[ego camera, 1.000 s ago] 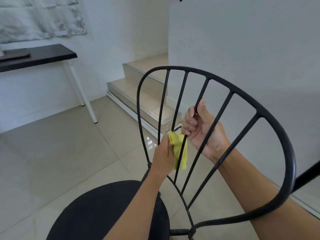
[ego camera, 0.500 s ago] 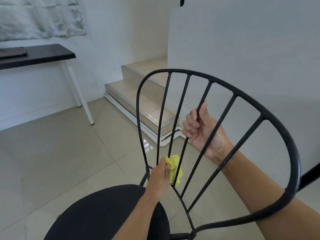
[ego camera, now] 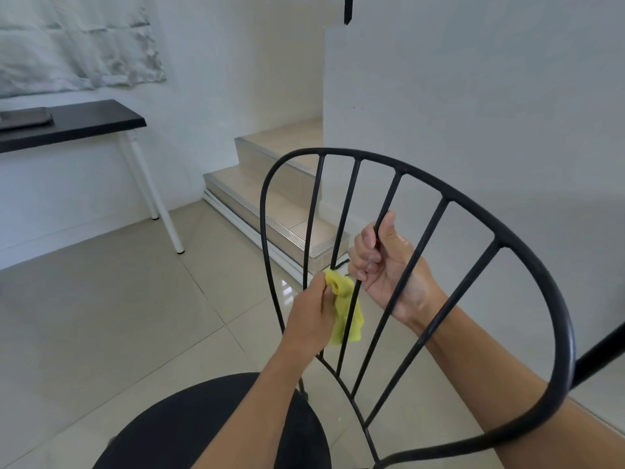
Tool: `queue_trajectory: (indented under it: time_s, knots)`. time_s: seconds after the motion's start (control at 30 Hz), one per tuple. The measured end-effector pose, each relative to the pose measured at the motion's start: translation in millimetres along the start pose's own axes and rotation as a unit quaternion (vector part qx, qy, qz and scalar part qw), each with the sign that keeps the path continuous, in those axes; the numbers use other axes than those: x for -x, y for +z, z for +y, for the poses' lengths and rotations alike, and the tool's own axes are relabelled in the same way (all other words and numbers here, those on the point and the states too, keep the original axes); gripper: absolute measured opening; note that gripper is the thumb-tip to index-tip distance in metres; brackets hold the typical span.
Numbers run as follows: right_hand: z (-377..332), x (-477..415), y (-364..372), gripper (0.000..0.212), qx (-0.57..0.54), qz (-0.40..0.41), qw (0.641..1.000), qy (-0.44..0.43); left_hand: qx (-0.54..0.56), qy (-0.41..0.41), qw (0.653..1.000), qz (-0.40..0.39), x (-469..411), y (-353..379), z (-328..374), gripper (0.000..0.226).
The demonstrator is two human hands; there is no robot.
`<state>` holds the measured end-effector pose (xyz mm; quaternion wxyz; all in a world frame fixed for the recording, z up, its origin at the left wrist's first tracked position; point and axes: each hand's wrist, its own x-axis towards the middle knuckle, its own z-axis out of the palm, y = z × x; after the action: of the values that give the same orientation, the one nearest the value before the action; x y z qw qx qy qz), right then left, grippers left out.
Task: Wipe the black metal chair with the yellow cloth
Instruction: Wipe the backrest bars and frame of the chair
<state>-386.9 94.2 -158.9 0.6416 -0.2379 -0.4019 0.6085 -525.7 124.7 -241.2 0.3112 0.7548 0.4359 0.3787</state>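
"Head view: where is the yellow cloth [ego camera: 345, 309] sitting?"

"It is hanging bunched among the lower spindles of the black metal chair [ego camera: 446, 198], just below the right hand [ego camera: 385, 265], with one spindle crossing in front of it."

"Who is holding it?"

"The left hand [ego camera: 311, 314] is pinching its upper end with curled fingers, and the rest is drooping."

"And the right?"

"Its fingers are wrapping tightly round a neighbouring spindle, with the thumb lying up along it."

"What is lying around them?"

"The chair's round dark seat [ego camera: 203, 428] is showing under the forearms. Pale floor tiles [ego camera: 101, 316] are spreading beyond, tiled steps [ego camera: 280, 211] are rising behind the backrest, and a black-topped table [ego camera: 88, 121] is standing by the left wall."
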Motion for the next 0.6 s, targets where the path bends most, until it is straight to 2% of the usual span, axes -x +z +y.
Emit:
queue_trajectory:
  time_s: [0.13, 0.27, 0.5, 0.6]
  knots:
    - [0.0, 0.6, 2.5, 0.045, 0.005, 0.006, 1.0, -0.003, 0.008, 0.049, 0.998, 0.035, -35.1, -22.5, 44.4, 0.015]
    - [-3.0, 0.9, 2.9, 0.046, 0.013, 0.022, 1.0, 0.001, -0.005, 0.079, 0.997, 0.024, -55.8, -36.3, 72.5, 0.018]
    - [-4.3, 5.3, 4.1, 0.047, 0.027, 0.022, 0.999, 0.009, -0.006, 0.086, 0.993, 0.078, -70.5, -46.5, 105.2, 0.025]
    - [-9.0, 10.1, 2.5, 0.044, 0.087, 0.061, 0.994, -0.004, 0.025, 0.067, 0.988, 0.136, -62.7, -51.5, 104.1, 0.033]
